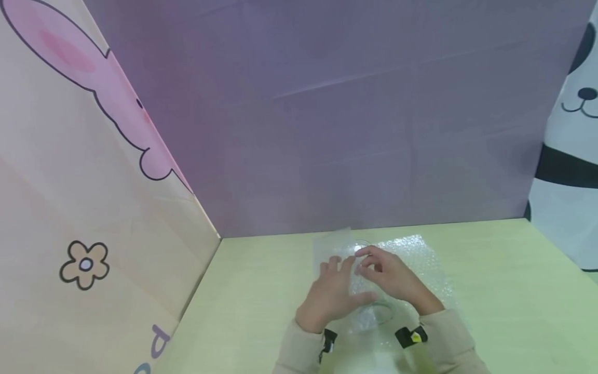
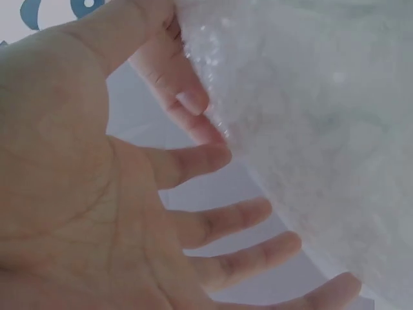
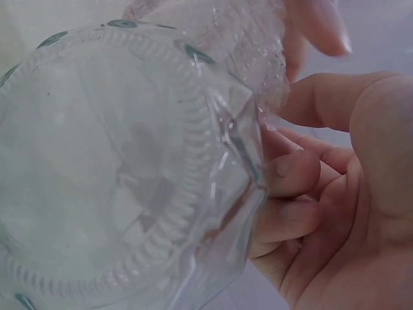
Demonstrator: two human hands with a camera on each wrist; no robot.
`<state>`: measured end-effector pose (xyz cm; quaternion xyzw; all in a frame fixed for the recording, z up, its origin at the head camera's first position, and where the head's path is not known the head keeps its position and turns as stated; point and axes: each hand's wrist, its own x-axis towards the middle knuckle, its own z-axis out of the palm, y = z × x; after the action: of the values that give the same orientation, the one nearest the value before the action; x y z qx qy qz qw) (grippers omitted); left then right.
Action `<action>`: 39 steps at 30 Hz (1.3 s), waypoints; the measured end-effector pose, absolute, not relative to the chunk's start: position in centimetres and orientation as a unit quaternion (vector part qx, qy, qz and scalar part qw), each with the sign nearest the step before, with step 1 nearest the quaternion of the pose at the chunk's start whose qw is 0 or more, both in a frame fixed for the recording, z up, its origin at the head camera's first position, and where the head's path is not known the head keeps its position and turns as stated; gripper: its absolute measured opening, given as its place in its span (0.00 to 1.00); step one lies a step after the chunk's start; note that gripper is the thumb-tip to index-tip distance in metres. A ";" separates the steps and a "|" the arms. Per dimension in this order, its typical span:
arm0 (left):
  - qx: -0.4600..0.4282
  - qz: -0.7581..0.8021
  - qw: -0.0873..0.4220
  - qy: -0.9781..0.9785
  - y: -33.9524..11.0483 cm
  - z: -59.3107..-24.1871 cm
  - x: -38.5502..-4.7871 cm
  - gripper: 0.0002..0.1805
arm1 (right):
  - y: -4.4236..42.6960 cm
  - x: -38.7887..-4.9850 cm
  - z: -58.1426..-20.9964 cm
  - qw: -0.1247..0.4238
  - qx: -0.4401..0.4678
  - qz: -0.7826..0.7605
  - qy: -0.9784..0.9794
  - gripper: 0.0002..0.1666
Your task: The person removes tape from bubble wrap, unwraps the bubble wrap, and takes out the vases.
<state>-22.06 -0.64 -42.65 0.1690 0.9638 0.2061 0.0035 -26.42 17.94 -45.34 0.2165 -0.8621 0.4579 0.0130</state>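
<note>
A clear glass vessel (image 1: 383,313) with a ribbed round base (image 3: 193,219) lies on its side on a sheet of bubble wrap (image 1: 416,259), part of which is folded over it. Its far end is mostly hidden behind the hands. My left hand (image 1: 329,293) is over the wrap's left side, fingers spread and fairly straight. In the left wrist view its fingertips reach the edge of the bubble wrap (image 2: 310,142). At the far end, my right hand (image 1: 390,272) pinches the wrap's edge between thumb and fingers, close beside the glass in the right wrist view.
The pale green table (image 1: 252,301) extends to both sides of the wrap. A grey-purple panel (image 1: 327,130) rises behind it. On the left is a wall with a flower drawing (image 1: 85,265); on the right, a panda picture (image 1: 567,208).
</note>
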 end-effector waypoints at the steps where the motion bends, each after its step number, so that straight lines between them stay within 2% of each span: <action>1: 0.166 0.205 0.002 0.964 -0.5 -42.7 -22.1 0.50 | 18.0 -26.4 -45.3 0.013 0.217 0.459 -0.861 0.17; 10: 0.149 0.194 -0.003 0.970 0.1 -43.0 -22.0 0.52 | 17.9 -26.4 -45.1 -0.012 0.207 0.472 -0.857 0.19; 16: 0.145 0.202 -0.012 0.968 0.1 -43.1 -22.0 0.51 | 17.9 -26.4 -45.2 -0.009 0.213 0.471 -0.856 0.19; 20: 0.144 0.211 -0.016 0.967 0.2 -43.1 -22.0 0.51 | 18.0 -26.4 -45.3 -0.008 0.217 0.467 -0.857 0.22; 25: 0.145 0.207 -0.027 0.967 0.2 -42.9 -21.9 0.43 | 18.0 -26.5 -45.3 -0.005 0.213 0.458 -0.863 0.27; 30: 0.152 0.190 -0.034 0.969 -0.2 -42.8 -22.0 0.37 | 18.0 -26.6 -45.4 -0.001 0.202 0.454 -0.868 0.26; 34: 0.153 0.197 -0.026 0.968 -0.7 -42.7 -22.1 0.38 | 18.0 -26.7 -45.5 0.002 0.189 0.458 -0.869 0.23; 39: 0.147 0.200 -0.007 0.969 -0.9 -42.7 -22.1 0.45 | 18.0 -26.7 -45.5 -0.001 0.181 0.466 -0.866 0.20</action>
<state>-22.12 -0.86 -42.65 0.1469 0.9687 0.2001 -0.0071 -26.67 17.98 -45.52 0.1806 -0.8662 0.4659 -0.0009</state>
